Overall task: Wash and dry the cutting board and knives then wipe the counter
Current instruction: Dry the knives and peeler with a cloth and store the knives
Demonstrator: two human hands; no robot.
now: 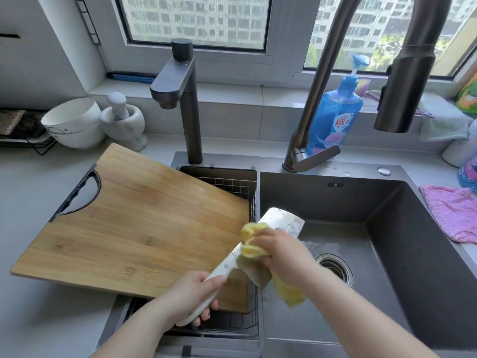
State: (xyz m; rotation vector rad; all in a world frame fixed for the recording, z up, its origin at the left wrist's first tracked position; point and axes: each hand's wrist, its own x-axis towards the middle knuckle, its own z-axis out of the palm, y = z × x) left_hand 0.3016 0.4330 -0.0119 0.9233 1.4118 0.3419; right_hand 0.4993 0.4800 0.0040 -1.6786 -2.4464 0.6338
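White at the handle, steel at the blade: gripping the cleaver [286, 220] by that handle with the left hand [188, 295], all fingers curling round its lower end. Holding it slanted, blade tip pointing up and away, above the divide between the wire basket [227, 184] and the dark sink basin [335, 202]. Bunching a yellow cloth [251, 244] in the right hand [286, 251], fingers curling over the wad and pressing it against the flat of the blade about midway along. Letting a loose tail of that cloth hang below the wrist. Showing water drops on the bare upper part of the blade.

Leaving the bamboo cutting board [144, 223] lying flat and skewed, partly on the grey counter [33, 202] at the left and partly bridging the basket compartment, with its dark handle cut-out toward the far left. Touching the board with neither hand, as far as can be seen.

Standing behind the board, just beside each other: stacked white bowls [74, 125] and a marble mortar [126, 127] with its pestle inside. Rising at the back of the sink: a squat dark tap [180, 94] and a tall pull-down tap [402, 73], with a blue soap bottle [338, 112] behind the tall one's neck. Lying on the counter by the sink's right rim: a pink cloth [454, 213]. Sitting in the basin floor near the right wrist: a round drain [333, 267].
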